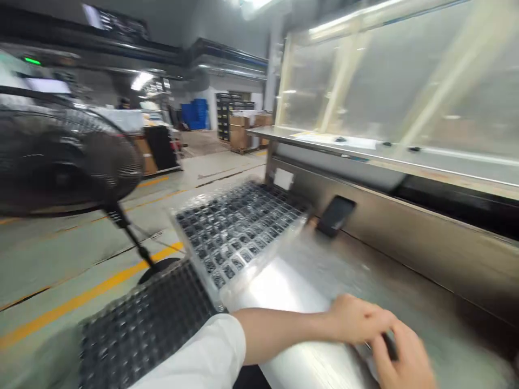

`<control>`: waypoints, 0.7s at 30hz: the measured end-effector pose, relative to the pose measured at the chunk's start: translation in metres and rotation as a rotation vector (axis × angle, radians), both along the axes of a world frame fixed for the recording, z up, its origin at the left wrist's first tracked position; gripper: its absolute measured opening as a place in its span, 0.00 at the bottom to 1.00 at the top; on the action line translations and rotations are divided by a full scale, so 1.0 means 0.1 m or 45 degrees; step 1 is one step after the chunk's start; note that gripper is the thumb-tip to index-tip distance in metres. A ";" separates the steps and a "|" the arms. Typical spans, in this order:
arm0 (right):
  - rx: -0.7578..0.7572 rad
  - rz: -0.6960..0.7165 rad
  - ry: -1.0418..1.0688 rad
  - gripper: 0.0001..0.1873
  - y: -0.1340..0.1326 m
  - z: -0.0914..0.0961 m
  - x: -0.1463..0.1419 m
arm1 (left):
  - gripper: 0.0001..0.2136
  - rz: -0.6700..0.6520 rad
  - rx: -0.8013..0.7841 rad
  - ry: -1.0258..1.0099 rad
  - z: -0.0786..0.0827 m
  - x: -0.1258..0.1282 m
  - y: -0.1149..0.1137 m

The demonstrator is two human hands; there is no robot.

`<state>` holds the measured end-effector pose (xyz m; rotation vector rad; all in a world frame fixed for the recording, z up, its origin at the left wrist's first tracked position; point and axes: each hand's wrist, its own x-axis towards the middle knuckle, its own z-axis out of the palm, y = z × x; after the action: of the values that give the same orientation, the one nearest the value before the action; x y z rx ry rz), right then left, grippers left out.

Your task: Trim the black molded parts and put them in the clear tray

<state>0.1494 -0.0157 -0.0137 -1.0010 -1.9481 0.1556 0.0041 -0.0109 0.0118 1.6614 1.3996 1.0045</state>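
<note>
Hands (352,319) over metal bench (389,281); fan (60,174); pale floor (223,163)

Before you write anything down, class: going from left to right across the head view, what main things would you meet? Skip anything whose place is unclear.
Black fan's round cage → gridded clear tray → black rectangular device → the person's right hand.

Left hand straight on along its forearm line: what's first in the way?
Most likely the right hand; its fingers meet or overlap the left hand in this view, though blur hides any contact.
</note>
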 end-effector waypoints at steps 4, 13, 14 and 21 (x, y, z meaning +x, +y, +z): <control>0.141 -0.004 -0.015 0.12 -0.27 0.28 -0.15 | 0.20 -0.014 0.148 -0.185 0.13 -0.04 -0.15; 0.356 -0.049 -0.209 0.11 -0.91 1.10 -0.11 | 0.26 0.065 0.264 -0.287 0.19 -0.17 -0.14; 0.397 0.004 -0.254 0.12 -1.06 1.25 -0.05 | 0.26 0.062 0.258 -0.283 0.17 -0.17 -0.15; 0.401 0.001 -0.831 0.14 -1.40 2.46 0.94 | 0.26 -0.015 0.280 -0.151 0.11 -0.11 -0.18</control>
<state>0.2429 -0.1557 0.2319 -0.9024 -2.4512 -0.5272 -0.0068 -0.0290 0.0226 1.7325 1.2361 1.2665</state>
